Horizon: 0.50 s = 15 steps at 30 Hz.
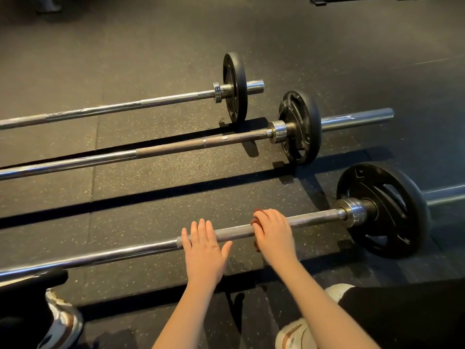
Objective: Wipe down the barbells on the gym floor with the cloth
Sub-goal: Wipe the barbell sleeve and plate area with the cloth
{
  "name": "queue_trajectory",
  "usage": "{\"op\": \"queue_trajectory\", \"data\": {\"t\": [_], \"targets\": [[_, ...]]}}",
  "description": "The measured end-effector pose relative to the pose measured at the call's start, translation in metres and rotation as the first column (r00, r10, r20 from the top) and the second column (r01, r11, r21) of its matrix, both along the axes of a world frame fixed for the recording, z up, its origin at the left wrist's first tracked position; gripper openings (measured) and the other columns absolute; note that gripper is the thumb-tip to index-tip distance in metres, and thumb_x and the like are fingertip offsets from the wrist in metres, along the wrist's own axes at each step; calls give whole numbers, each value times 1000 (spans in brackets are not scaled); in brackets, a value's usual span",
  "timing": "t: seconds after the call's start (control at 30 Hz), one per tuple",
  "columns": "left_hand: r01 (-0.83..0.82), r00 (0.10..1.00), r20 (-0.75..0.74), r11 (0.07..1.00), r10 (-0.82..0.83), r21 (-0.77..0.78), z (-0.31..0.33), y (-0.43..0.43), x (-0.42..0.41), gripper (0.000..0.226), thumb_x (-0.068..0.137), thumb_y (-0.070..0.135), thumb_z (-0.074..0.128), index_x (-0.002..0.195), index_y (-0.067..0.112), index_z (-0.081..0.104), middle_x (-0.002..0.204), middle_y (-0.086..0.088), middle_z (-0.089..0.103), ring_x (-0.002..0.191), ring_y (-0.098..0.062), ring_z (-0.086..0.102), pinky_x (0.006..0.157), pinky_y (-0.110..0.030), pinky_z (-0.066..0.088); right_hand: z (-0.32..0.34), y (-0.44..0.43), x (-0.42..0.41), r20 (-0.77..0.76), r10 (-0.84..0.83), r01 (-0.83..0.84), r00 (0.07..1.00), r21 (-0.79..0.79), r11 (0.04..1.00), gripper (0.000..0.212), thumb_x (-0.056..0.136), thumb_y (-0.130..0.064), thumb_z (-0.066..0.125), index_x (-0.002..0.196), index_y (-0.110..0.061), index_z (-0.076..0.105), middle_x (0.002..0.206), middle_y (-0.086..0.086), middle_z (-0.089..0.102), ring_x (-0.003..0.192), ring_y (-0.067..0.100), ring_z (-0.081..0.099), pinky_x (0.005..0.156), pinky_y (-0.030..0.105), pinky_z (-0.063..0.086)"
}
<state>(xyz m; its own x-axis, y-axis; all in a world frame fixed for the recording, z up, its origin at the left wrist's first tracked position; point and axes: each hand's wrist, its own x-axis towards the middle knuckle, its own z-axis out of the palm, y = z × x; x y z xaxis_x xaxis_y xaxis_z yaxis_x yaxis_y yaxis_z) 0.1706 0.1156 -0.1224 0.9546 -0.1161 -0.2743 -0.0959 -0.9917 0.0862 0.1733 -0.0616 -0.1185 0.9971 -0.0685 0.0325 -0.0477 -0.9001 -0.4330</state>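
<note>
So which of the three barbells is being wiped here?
The nearest barbell: the right hand grips the cloth round its bar and the left hand rests on it. The middle barbell and far barbell lie untouched.

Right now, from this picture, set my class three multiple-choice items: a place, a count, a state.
1. Where is the cloth? A on the floor; B round the nearest barbell; C on a plate.
2. How many barbells lie there? A two; B three; C four.
3. How is the left hand? A flat, fingers straight; B a fist; C off the bar.
B: the right hand grips it round that bar. B: nearest, middle barbell and far barbell show. A: its straight fingers rest across the bar.
</note>
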Motion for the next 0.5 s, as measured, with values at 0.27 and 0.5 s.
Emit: {"op": "queue_trajectory", "data": {"t": [0.27, 0.5], "targets": [[-16, 999, -35, 998, 18, 68, 20, -8, 2, 75, 98, 59, 16, 152, 6, 10, 160, -9, 13, 148, -30, 1, 118, -49, -4, -5, -32, -8, -25, -317, 315, 948, -65, 947, 29, 97, -27, 53, 125, -18, 58, 128, -1, 57, 128, 19, 45, 114, 41, 33], [119, 991, -59, 993, -118, 9, 20, -37, 2, 76, 99, 58, 19, 153, 7, 3, 161, -8, 5, 148, -28, -2, 119, -46, -2, 15, -54, 4, -109, -15, 5, 994, -90, 996, 27, 99, -31, 49, 124, -23, 55, 121, -6, 57, 115, 14, 50, 102, 29, 37]]}}
